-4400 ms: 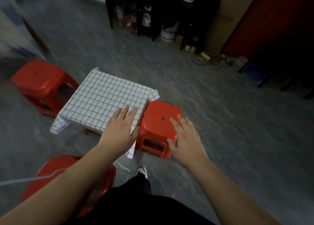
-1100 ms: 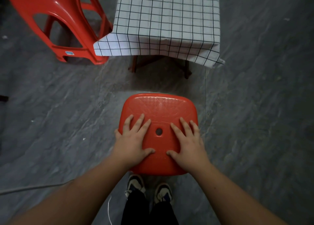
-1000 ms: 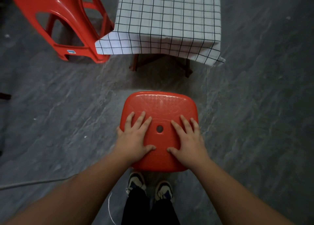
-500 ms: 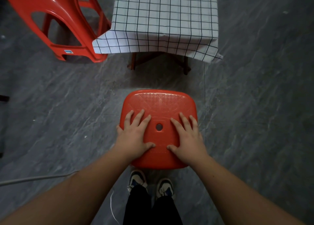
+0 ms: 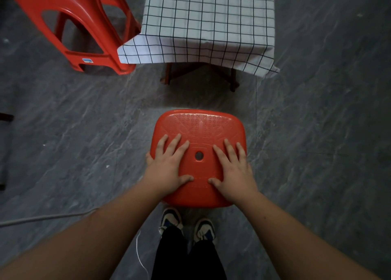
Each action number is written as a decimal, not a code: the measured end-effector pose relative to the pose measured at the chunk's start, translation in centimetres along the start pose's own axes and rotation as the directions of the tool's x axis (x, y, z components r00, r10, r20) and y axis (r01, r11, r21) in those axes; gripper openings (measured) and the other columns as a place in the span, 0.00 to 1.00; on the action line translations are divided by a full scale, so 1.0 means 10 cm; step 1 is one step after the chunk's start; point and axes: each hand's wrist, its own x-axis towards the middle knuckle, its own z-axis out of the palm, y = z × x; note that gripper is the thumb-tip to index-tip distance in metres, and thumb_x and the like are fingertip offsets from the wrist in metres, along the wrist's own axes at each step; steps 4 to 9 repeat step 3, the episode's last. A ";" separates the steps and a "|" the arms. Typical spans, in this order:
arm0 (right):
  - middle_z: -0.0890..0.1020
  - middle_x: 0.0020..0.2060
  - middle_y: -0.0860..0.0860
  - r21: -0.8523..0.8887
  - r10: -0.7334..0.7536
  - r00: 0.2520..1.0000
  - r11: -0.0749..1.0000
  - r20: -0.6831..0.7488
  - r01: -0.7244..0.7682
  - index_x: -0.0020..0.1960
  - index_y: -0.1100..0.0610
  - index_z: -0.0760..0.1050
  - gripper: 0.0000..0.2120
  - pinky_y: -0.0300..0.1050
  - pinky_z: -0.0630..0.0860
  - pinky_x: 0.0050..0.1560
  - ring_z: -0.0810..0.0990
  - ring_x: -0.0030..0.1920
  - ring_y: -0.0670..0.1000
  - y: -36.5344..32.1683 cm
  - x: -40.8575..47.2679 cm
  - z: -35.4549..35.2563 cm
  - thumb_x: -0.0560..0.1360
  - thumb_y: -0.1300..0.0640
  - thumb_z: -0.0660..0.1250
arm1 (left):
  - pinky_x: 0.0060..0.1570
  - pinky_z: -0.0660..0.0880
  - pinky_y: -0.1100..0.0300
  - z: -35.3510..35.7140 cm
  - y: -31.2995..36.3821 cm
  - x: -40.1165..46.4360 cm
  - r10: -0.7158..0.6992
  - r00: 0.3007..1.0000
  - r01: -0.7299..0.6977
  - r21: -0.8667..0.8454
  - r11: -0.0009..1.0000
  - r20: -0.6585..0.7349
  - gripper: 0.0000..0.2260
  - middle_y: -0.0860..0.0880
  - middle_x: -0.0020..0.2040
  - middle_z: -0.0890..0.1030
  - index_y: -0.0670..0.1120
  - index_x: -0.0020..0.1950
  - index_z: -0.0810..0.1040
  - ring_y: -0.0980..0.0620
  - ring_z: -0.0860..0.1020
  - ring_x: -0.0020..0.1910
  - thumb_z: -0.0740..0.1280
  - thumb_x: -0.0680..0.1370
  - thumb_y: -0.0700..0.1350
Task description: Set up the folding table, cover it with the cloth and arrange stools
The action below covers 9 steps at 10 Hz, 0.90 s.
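The square red plastic stool seat (image 5: 198, 131) looked moulded and semi-matt, embossed with a fine raised pattern near its far edge. The taller red plastic stool (image 5: 69, 19) was glossier — smooth, with bright highlights. The white black-gridded cloth (image 5: 208, 19) looked thin and matt over dark wooden desk legs (image 5: 168, 74). The grey stone-veined floor (image 5: 328, 121) had a dull sheen.

Since ~4 s back I've swung round: I now look straight down at the near red stool (image 5: 198, 129), which sits in front of the cloth-covered bench (image 5: 208, 15) w/ a floor gap between, not tucked at its corner. Left hand (image 5: 167, 167) came off the cloth (image 5: 203, 49); both it & right hand (image 5: 232, 167) lie flat on the seat. Over the last sec, only slight view drift.
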 end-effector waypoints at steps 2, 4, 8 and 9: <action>0.43 0.80 0.46 0.000 0.021 0.999 1.000 0.046 -0.021 0.80 0.43 0.47 0.39 0.66 0.55 0.75 0.39 0.79 0.54 -0.14 -0.10 -0.27 0.75 0.49 0.65 | 0.71 0.51 0.31 -0.29 0.13 -0.12 -0.094 0.995 0.096 -0.062 0.993 0.044 0.36 0.54 0.81 0.46 0.59 0.79 0.48 0.45 0.42 0.78 0.65 0.76 0.57; 0.47 0.81 0.47 0.032 0.011 0.999 0.999 -0.044 -0.010 0.80 0.45 0.51 0.36 0.63 0.55 0.76 0.42 0.80 0.53 -0.20 -0.29 -0.54 0.76 0.52 0.63 | 0.74 0.51 0.37 -0.57 0.18 -0.32 -0.117 0.990 0.112 -0.062 0.992 -0.080 0.34 0.50 0.81 0.50 0.56 0.79 0.50 0.44 0.43 0.79 0.62 0.77 0.52; 0.47 0.81 0.47 0.032 0.011 0.999 0.999 -0.044 -0.010 0.80 0.45 0.51 0.36 0.63 0.55 0.76 0.42 0.80 0.53 -0.20 -0.29 -0.54 0.76 0.52 0.63 | 0.74 0.51 0.37 -0.57 0.18 -0.32 -0.117 0.990 0.112 -0.062 0.992 -0.080 0.34 0.50 0.81 0.50 0.56 0.79 0.50 0.44 0.43 0.79 0.62 0.77 0.52; 0.47 0.81 0.47 0.032 0.011 0.999 0.999 -0.044 -0.010 0.80 0.45 0.51 0.36 0.63 0.55 0.76 0.42 0.80 0.53 -0.20 -0.29 -0.54 0.76 0.52 0.63 | 0.74 0.51 0.37 -0.57 0.18 -0.32 -0.117 0.990 0.112 -0.062 0.992 -0.080 0.34 0.50 0.81 0.50 0.56 0.79 0.50 0.44 0.43 0.79 0.62 0.77 0.52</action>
